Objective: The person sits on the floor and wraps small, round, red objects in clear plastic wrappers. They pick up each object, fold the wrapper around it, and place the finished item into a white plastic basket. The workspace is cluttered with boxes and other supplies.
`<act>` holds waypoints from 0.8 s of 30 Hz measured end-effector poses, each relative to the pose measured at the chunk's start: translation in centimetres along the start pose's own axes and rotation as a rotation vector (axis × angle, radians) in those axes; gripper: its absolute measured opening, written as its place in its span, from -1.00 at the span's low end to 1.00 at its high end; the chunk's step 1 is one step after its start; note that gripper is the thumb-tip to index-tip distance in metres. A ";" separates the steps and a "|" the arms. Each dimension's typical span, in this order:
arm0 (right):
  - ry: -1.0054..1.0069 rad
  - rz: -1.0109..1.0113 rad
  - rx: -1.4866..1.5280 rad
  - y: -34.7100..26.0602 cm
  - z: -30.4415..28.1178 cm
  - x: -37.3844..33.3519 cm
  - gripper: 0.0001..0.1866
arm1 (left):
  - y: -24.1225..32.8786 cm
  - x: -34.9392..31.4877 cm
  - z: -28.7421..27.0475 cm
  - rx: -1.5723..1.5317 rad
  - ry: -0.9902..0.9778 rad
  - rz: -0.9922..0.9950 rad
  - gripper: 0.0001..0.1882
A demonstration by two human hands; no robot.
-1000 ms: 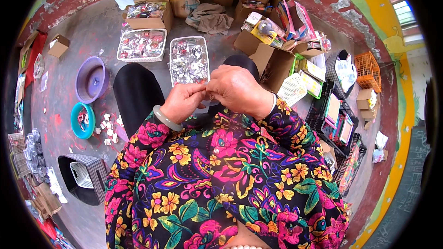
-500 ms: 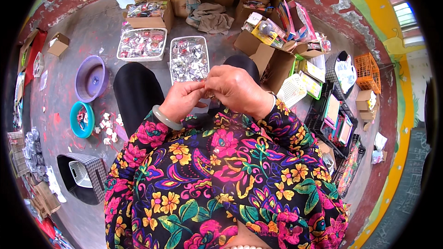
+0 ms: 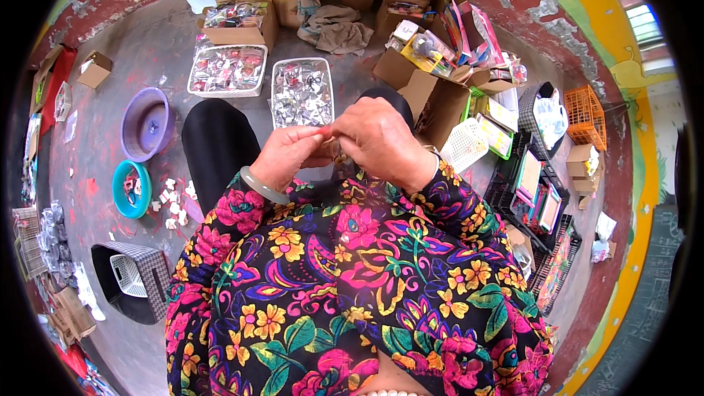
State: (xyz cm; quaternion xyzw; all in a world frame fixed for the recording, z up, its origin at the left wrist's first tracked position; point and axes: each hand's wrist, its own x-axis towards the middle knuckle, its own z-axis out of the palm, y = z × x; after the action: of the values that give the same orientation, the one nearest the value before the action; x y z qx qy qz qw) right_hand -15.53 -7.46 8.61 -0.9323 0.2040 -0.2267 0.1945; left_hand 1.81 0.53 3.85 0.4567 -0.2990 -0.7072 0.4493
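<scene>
My left hand [image 3: 288,155] and my right hand [image 3: 383,141] meet in front of my lap, fingertips pinched together. Between them is a small reddish thing, too tiny and too covered by the fingers to name. A pale bangle [image 3: 264,186] circles my left wrist. Just beyond the hands lies a white basket [image 3: 274,95] filled with small clear packets. Left of it stands a second white basket [image 3: 227,93], also full of little packets with red and pink bits.
On the left are a purple basin [image 3: 136,143], a teal basin [image 3: 119,205] with small pieces, and scattered white pieces [image 3: 174,209]. A dark checkered bin [image 3: 150,279] lies nearer. Cardboard boxes [image 3: 446,108], a black crate [image 3: 506,194] and an orange crate [image 3: 584,117] line the right.
My right hand has shifted slightly, its fingers tilting up, and my left hand has come a little lower. Both stay pinched together at the tips.
</scene>
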 end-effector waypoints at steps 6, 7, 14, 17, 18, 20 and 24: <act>0.095 0.091 -0.088 -0.3 0.0 -0.1 -0.96 | 0.3 0.1 0.2 -0.004 0.014 0.006 -0.71; 0.097 0.092 -0.098 -0.3 0.1 -0.3 -0.96 | 0.2 0.1 0.3 0.004 0.015 0.014 -0.72; 0.017 -0.043 -0.061 -0.8 0.1 0.0 -0.99 | 0.2 0.0 0.6 0.108 -0.006 0.032 -0.73; -0.097 -0.087 0.002 -0.4 0.1 0.1 -0.92 | 0.2 0.1 0.5 0.163 -0.017 0.033 -0.72; -0.069 -0.084 0.054 -0.2 0.0 0.2 -0.90 | 0.2 0.1 0.5 0.181 -0.018 0.037 -0.71; -0.013 -0.078 0.159 0.0 -0.4 0.6 -0.84 | 0.2 -0.1 0.2 0.129 0.009 0.059 -0.70; 0.275 0.143 0.306 0.7 -1.6 0.3 -0.75 | 0.7 -0.3 -0.3 0.095 0.002 0.111 -0.69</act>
State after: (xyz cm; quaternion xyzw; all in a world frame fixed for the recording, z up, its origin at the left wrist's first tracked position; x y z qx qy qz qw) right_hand -16.35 -8.65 9.69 -0.8353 0.2576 -0.3656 0.3199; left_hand 2.37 0.48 4.41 0.4609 -0.3569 -0.6657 0.4659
